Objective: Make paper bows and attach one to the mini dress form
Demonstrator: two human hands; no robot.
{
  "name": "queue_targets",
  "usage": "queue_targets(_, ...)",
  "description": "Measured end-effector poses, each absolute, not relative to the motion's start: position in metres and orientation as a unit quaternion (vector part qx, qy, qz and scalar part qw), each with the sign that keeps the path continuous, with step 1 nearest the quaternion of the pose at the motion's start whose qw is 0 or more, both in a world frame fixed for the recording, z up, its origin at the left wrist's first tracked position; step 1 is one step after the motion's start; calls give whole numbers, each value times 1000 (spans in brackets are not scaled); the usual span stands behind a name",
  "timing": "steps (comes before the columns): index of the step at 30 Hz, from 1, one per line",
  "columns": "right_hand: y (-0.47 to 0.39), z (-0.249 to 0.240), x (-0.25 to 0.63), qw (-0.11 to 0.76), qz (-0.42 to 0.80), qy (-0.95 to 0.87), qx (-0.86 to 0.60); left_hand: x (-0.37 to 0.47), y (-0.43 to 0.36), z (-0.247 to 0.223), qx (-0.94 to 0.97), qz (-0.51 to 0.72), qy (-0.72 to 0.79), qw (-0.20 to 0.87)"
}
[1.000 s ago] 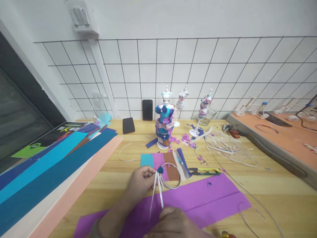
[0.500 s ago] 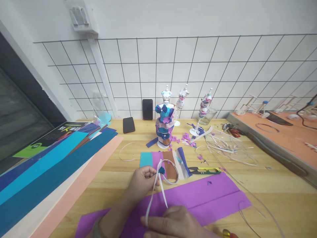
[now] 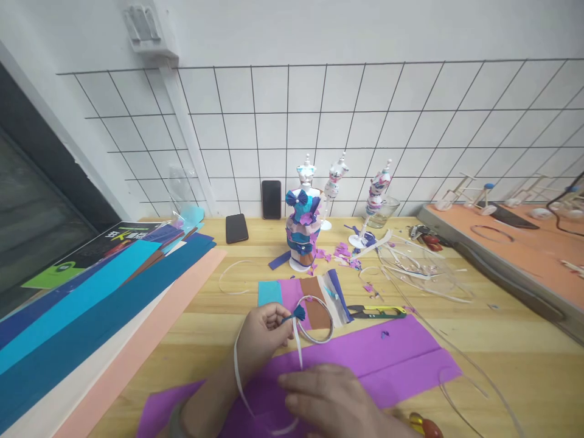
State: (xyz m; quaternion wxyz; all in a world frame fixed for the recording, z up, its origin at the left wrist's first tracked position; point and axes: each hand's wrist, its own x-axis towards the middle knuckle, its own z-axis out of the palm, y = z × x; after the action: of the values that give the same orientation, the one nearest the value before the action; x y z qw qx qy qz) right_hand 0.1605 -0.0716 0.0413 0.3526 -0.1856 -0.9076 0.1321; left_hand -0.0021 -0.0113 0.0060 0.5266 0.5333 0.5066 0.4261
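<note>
Pinched between the thumb and fingers of my left hand is a thin white hoop. A dark blue pleated paper bow sits at its near side, by my fingertips. From there a white ribbon loops past my left wrist and down over purple crepe paper; a short length hangs straight below the bow. My right hand is blurred, fingers stretched out over the purple paper near the ribbon; its thumb is hidden. Behind the hoop lie coloured paper pieces.
Yellow-handled thread snips lie right of the hoop. A paper-dressed mannequin stands behind, with two smaller ones beside it. Paper sheets cover the left side. Tangled ribbon and an orange-topped board are at right.
The ribbon has swung from in front of the hoop to the left, around my left wrist. My right hand has moved right, its fingers now off the strand they touched.
</note>
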Motion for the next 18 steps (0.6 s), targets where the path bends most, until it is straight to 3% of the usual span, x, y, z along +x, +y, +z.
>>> queue_targets(4,-62,26,157,498,274,-742,-355,-2,-16,6,571,429,506,483)
queue_targets(6,-51,16,153,526,375,-625,-438,-1,-17,7,579,424,508,476)
queue_targets(10,-35,7,147,510,515,-535,-434,0,-20,12,584,415,514,472)
queue_targets(18,-35,6,147,451,588,-527,-416,2,-25,10,627,386,494,462)
